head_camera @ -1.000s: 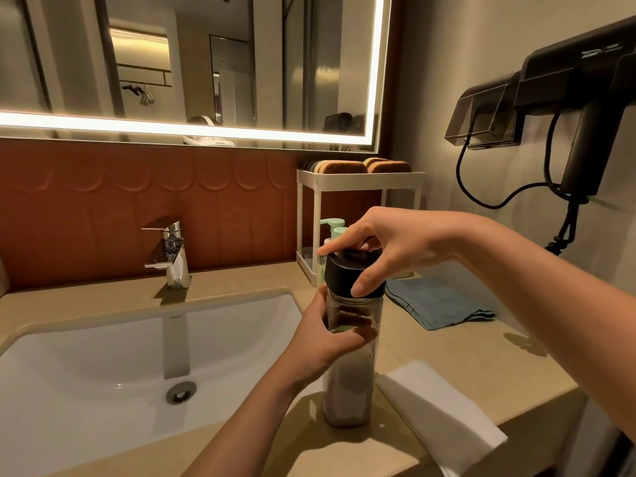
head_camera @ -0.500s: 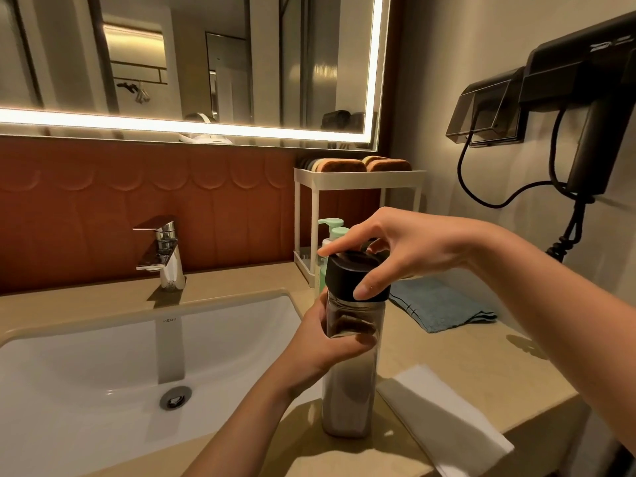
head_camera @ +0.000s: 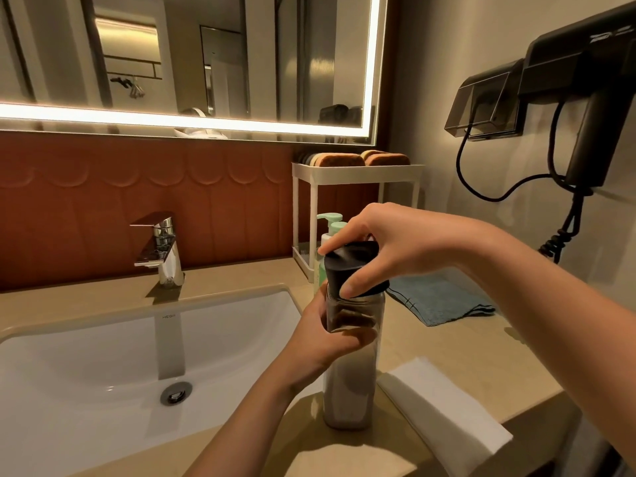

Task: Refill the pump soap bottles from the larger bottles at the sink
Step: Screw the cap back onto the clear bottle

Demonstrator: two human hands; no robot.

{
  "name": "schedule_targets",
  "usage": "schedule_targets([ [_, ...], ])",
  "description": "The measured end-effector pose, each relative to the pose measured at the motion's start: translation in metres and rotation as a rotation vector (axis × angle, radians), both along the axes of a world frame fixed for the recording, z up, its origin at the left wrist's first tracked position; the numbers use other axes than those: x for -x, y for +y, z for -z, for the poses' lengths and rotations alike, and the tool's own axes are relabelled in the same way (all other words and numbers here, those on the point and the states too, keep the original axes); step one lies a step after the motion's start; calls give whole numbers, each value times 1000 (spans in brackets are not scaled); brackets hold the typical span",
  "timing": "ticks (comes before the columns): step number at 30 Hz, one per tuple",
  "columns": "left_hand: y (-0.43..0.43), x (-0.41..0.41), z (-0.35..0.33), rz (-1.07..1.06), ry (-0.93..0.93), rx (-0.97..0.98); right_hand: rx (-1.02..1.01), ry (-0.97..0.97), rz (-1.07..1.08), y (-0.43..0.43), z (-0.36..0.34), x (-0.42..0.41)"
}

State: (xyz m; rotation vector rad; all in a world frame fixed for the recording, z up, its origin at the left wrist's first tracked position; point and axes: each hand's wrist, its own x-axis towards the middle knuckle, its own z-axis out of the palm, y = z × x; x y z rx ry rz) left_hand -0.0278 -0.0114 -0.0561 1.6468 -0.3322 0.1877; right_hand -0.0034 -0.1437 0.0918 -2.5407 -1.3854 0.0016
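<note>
A tall clear bottle [head_camera: 351, 383] stands upright on the counter just right of the sink [head_camera: 103, 356]. It holds pale liquid in its lower part. My left hand [head_camera: 327, 335] grips its upper body. Its black cap [head_camera: 347, 270] sits tilted on the neck, and my right hand [head_camera: 395, 246] pinches it from above with thumb and fingers. Behind the bottle, two pump bottles with pale green tops [head_camera: 332, 223] stand by the white rack; their bodies are mostly hidden.
A chrome tap [head_camera: 161, 249] stands behind the sink. A white rack [head_camera: 358, 173] with sponges sits in the corner. A folded blue cloth [head_camera: 440, 301] and a white towel [head_camera: 444, 418] lie on the counter at right. A black hair dryer [head_camera: 585, 98] hangs on the wall.
The black cap has tilted and turned under my right hand. My left hand keeps its grip on the bottle, which stays in place.
</note>
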Motion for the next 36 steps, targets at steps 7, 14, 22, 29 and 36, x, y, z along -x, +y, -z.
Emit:
schedule_targets([
  [7, 1, 0, 3, -6, -1, 4, -138, 42, -24, -7, 8, 3],
  [14, -1, 1, 1, -13, -8, 9, -152, 56, -38, -11, 7, 2],
  [22, -5, 3, -1, -42, -53, 15, 1, -562, 283, 12, 23, 21],
  [29, -15, 10, -3, -113, -72, 2, -123, -332, 326, 29, 39, 16],
  [36, -14, 9, -1, -126, -58, 10, 24, 330, 87, -12, -2, 17],
])
